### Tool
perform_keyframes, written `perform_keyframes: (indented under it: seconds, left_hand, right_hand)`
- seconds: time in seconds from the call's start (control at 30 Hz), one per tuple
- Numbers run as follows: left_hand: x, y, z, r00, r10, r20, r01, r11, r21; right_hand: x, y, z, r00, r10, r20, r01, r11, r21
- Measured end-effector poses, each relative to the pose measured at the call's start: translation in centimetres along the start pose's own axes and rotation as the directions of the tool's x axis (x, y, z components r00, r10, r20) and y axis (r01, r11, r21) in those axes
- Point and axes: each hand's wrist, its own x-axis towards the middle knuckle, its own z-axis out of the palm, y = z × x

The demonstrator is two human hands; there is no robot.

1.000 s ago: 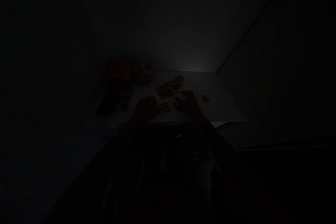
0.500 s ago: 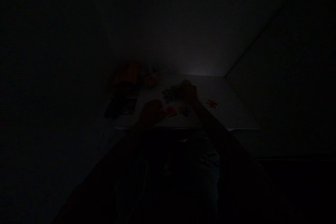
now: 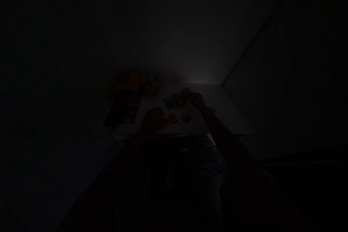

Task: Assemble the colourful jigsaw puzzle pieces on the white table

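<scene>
The picture is very dark. My left hand (image 3: pixel 154 117) rests on the white table, its fingers curled, beside a reddish puzzle piece (image 3: pixel 172 118). A second, duller puzzle piece (image 3: pixel 186 117) lies to the right of it. My right hand (image 3: pixel 194 98) is over the right end of a pile of greenish puzzle pieces (image 3: pixel 173 101), fingers pointing left. Whether either hand holds a piece is too dark to tell. Another reddish piece (image 3: pixel 211 110) shows just beyond my right forearm, partly covered by it.
An orange box or bag (image 3: pixel 127 82) stands at the back left, next to a clear bag (image 3: pixel 151 85) with colourful contents. In front of them lies a dark object (image 3: pixel 115 114) beside a picture card (image 3: pixel 131 114). Walls rise behind the table (image 3: pixel 231 119) and at its right.
The view has shifted, so the table sits a little further left and lower. My right hand has drawn back slightly from the pile, and its forearm now partly covers the right-hand piece.
</scene>
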Motion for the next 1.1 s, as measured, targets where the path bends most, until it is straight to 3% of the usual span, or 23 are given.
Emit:
perform_keyframes:
  seconds: [0.2,0.33,0.43,0.57,0.7,1.1]
  left_hand:
    - [0.0,0.4,0.0,0.999,0.039,-0.03,-0.038,0.998,0.046]
    - [0.2,0.6,-0.3,0.998,0.046,-0.037,-0.043,0.997,0.067]
    - [0.3,0.7,-0.3,0.999,0.033,-0.044,-0.029,0.996,0.078]
    - [0.2,0.7,-0.2,0.998,0.022,-0.053,-0.017,0.996,0.091]
    - [0.1,0.8,-0.3,0.999,0.027,-0.045,-0.023,0.995,0.102]
    - [0.5,-0.1,0.5,0.996,0.04,-0.075,-0.032,0.993,0.11]
  right_hand:
    - [-1.1,-3.6,-2.9,0.983,0.009,-0.183,0.039,0.965,0.258]
    - [-4.5,-8.0,-6.4,0.959,-0.196,-0.204,0.277,0.797,0.537]
    - [-8.3,-11.2,-9.0,0.915,-0.324,-0.239,0.402,0.708,0.581]
    - [-12.3,-14.0,-11.5,0.875,-0.41,-0.258,0.48,0.658,0.581]
    - [-14.4,-14.8,-12.8,0.855,-0.436,-0.282,0.513,0.624,0.589]
    - [-16.5,-13.6,-14.6,0.855,-0.413,-0.315,0.519,0.702,0.488]
